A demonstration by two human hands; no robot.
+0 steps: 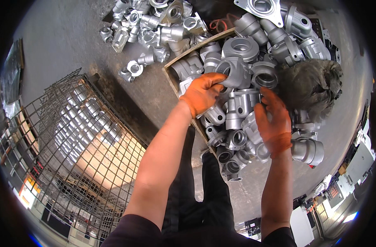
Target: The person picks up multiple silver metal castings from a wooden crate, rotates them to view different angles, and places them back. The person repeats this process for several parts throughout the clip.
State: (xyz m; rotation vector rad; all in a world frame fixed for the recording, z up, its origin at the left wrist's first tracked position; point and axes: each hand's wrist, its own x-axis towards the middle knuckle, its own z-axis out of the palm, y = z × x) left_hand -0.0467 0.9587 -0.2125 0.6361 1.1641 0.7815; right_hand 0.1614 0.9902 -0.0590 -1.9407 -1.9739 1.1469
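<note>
A heap of grey metal pipe-like castings fills a wooden-edged bin in front of me. My left hand [202, 94], in an orange glove, has its thumb and fingers closed on the rim of a hollow metal casting [240, 75] on top of the heap. My right hand [273, 119], also gloved in orange, hovers over the heap with its fingers apart and nothing visible in them. Its fingertips are just below a round-mouthed casting [265, 78]; whether they touch it I cannot tell. Below and between the hands lies another casting [241, 103].
To the left stands a wire mesh cage [110, 164] with rows of castings [79, 123] inside. More loose castings [149, 35] are piled on the floor at the far left of the bin. A dark crumpled bag [313, 86] lies right of the heap. The bin's wooden edge [196, 46] shows.
</note>
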